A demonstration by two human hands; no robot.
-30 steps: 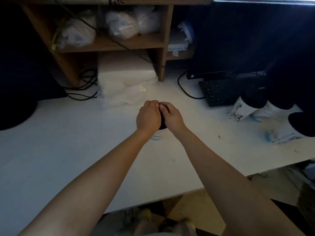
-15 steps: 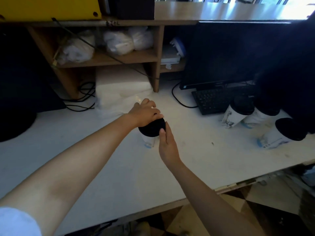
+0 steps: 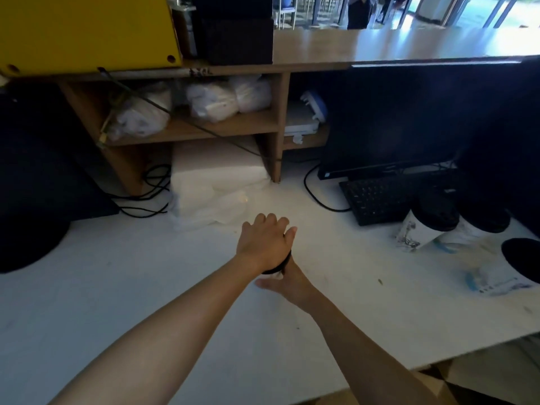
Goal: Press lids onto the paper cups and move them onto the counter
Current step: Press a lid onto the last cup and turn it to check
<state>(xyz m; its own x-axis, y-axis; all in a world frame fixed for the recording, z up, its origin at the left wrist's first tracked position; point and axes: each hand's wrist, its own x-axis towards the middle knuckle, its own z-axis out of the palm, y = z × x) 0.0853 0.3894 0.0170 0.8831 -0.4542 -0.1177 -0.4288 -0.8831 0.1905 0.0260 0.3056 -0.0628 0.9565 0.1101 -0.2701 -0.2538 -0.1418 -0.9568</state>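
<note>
Cup under the hands: paper cup (image 3: 274,275) almost wholly hidden; only a sliver of white wall shows below a thin arc of black lid (image 3: 283,264).
Cup position: middle of the white bench (image 3: 117,287), in front of the clear plastic-wrapped white stack (image 3: 213,182), well apart from the other cups.
Cup axis: seems to stand upright with the lid on top, long axis vertical, though too little shows to be sure.
Left hand (image 3: 264,244): palm down, flat on the lid, fingers spread and pointing away from the person; grip open, pressing rather than clasping.
Right hand (image 3: 287,283): low beside the cup's wall, just under the left wrist, thumb stretched leftward along the bench; grip around the cup cannot be told, since the fingers are hidden.
Lidded cups at right: two white printed cups, the nearer (image 3: 420,226) and the farther (image 3: 473,229), just in front of the keyboard (image 3: 377,197); both appear tilted, black lids up and toward the right.
Third cup (image 3: 496,277): at the bench's right edge, blue print on white, its black lid (image 3: 523,257) facing up and right, cut off by the frame edge.
Upper wooden counter (image 3: 394,45): above the dark monitor (image 3: 394,121).
</note>
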